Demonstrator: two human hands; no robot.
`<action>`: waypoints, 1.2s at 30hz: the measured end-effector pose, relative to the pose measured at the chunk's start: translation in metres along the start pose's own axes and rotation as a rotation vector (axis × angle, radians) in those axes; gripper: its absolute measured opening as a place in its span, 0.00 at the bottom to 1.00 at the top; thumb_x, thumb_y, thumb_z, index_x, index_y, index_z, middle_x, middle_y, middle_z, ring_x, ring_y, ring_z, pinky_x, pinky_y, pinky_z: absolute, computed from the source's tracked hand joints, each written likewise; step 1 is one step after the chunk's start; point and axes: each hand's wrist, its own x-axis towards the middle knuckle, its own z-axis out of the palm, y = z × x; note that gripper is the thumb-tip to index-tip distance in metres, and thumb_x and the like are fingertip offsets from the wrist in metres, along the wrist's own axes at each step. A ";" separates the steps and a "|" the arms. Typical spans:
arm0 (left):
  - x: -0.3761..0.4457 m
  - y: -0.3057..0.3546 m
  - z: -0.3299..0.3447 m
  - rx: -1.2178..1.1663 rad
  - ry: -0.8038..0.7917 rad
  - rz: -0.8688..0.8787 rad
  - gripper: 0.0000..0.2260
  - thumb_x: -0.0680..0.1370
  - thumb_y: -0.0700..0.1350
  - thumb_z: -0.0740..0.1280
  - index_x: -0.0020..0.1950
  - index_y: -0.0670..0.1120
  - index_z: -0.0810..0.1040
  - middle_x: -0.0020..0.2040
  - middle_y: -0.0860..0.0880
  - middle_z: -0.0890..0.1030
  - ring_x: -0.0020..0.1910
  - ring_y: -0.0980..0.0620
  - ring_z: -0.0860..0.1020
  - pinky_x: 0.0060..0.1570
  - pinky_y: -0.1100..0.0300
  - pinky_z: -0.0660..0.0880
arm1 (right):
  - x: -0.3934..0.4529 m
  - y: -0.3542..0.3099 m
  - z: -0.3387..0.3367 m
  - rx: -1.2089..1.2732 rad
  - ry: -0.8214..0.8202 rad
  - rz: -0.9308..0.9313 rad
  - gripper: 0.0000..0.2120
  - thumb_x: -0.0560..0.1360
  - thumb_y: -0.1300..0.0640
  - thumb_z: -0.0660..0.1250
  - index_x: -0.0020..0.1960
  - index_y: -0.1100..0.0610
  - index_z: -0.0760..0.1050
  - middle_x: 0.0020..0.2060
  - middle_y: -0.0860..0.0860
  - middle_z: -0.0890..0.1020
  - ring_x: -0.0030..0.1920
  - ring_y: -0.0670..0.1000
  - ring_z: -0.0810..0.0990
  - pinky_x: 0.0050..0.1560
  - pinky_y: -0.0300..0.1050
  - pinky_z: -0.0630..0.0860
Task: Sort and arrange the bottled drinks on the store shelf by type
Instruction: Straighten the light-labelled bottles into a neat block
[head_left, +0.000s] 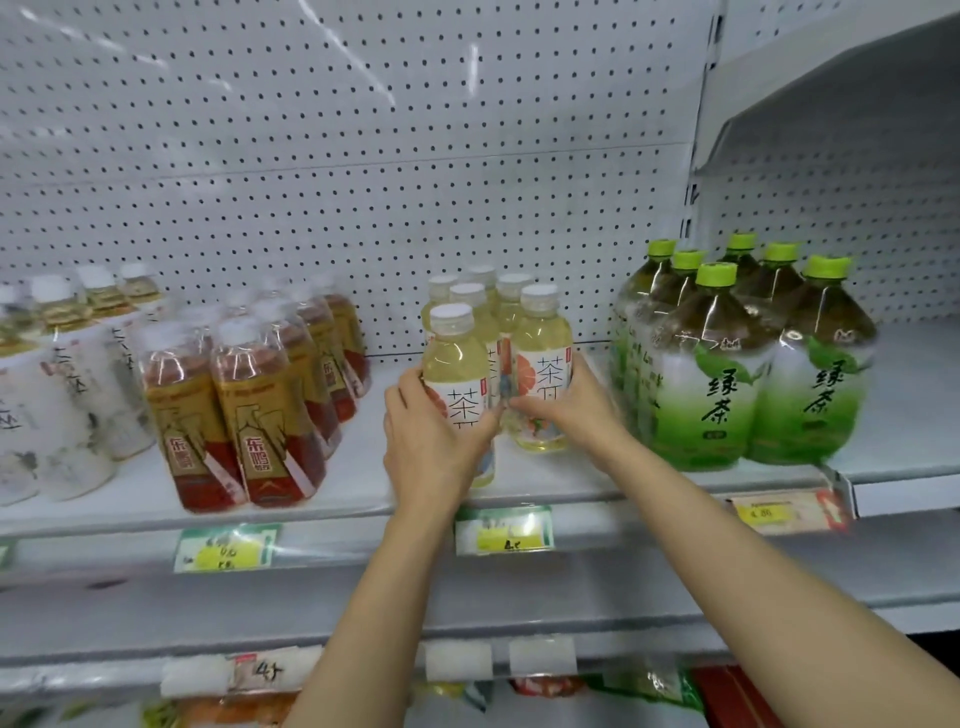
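Observation:
Several pale yellow tea bottles with white caps stand in two rows at the middle of the white shelf (358, 483). My left hand (434, 441) grips the front left bottle (455, 364) round its lower half. My right hand (574, 402) holds the front right bottle (542, 353) at its label, with fingers curled round it. The two front bottles stand upright, close side by side. Behind them more of the same kind (480, 291) are partly hidden.
Left of my hands stand rows of amber bottles with gold-and-red labels (260, 410), then white-labelled bottles (67, 395) at the far left. Large green-capped green tea bottles (727, 374) crowd the right. Price tags (504, 530) line the shelf's front edge. A pegboard wall (363, 156) backs it.

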 end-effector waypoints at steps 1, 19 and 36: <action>0.001 -0.002 -0.001 -0.030 -0.019 0.012 0.39 0.66 0.60 0.78 0.71 0.50 0.66 0.63 0.50 0.73 0.62 0.48 0.74 0.57 0.46 0.76 | 0.000 0.001 -0.001 -0.012 -0.009 0.007 0.39 0.55 0.46 0.82 0.62 0.50 0.70 0.52 0.46 0.82 0.52 0.48 0.82 0.54 0.51 0.81; 0.031 -0.024 -0.045 -0.484 -0.402 0.065 0.25 0.69 0.60 0.71 0.65 0.57 0.76 0.58 0.61 0.82 0.58 0.60 0.80 0.58 0.57 0.78 | -0.050 -0.024 -0.021 0.048 -0.225 -0.051 0.28 0.70 0.38 0.66 0.67 0.48 0.70 0.55 0.39 0.79 0.55 0.40 0.80 0.52 0.37 0.78; 0.151 0.036 -0.028 -0.339 -0.592 0.172 0.16 0.77 0.49 0.74 0.64 0.48 0.83 0.53 0.53 0.86 0.52 0.61 0.84 0.51 0.71 0.78 | 0.093 -0.059 -0.022 0.122 -0.181 -0.083 0.15 0.79 0.48 0.65 0.64 0.50 0.77 0.58 0.48 0.82 0.58 0.46 0.79 0.55 0.40 0.74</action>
